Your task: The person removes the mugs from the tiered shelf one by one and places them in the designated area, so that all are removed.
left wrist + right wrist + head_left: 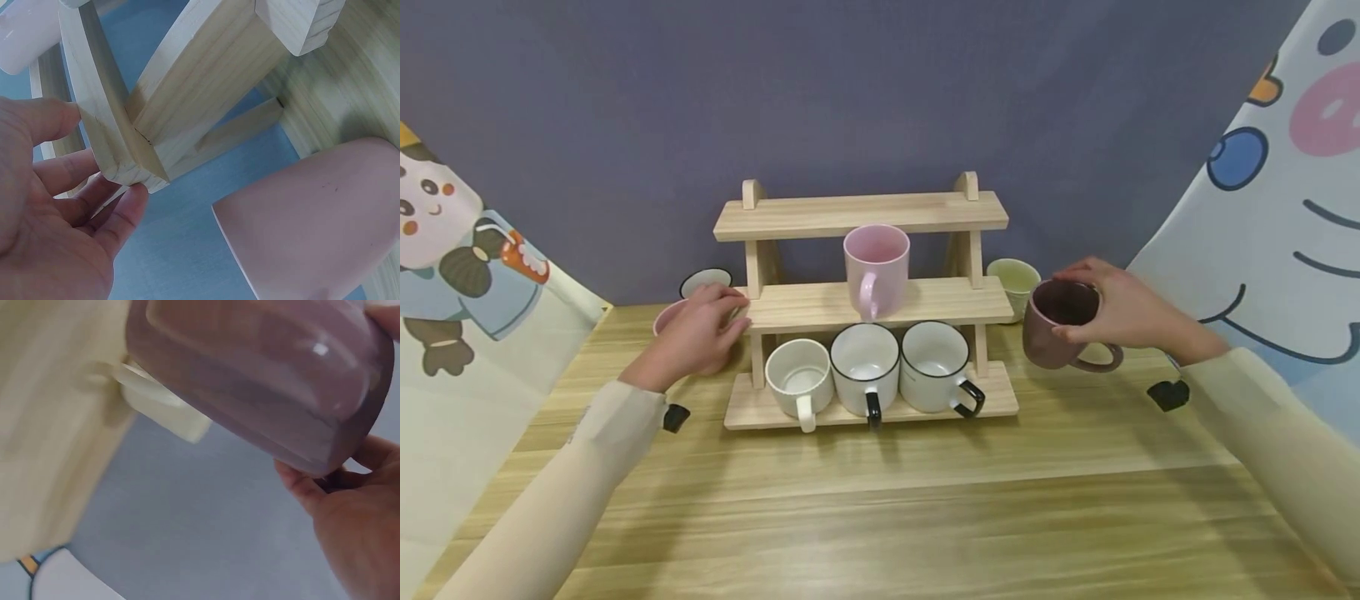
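Observation:
My left hand [703, 329] grips the left end of the middle board of a three-tier wooden shelf [808, 305]. In the left wrist view its thumb and fingers [56, 178] bracket that board's end. A pink mug [312, 219] is near this hand, mostly hidden by it in the head view. On the right, my right hand [1123, 304] holds a dark mauve mug [1048, 337] by the rim, its handle toward the lower right. That mug looks lifted off the table, beside the shelf. A light pink mug [880, 271] stands on the middle board.
A cream mug [800, 379] and two white black-rimmed mugs [865, 371] [934, 367] line the bottom board. Behind the shelf's right end is a pale green cup [1015, 279]; a white dark-rimmed cup [703, 279] stands behind its left. Cartoon-printed cloths flank the wooden table [880, 517].

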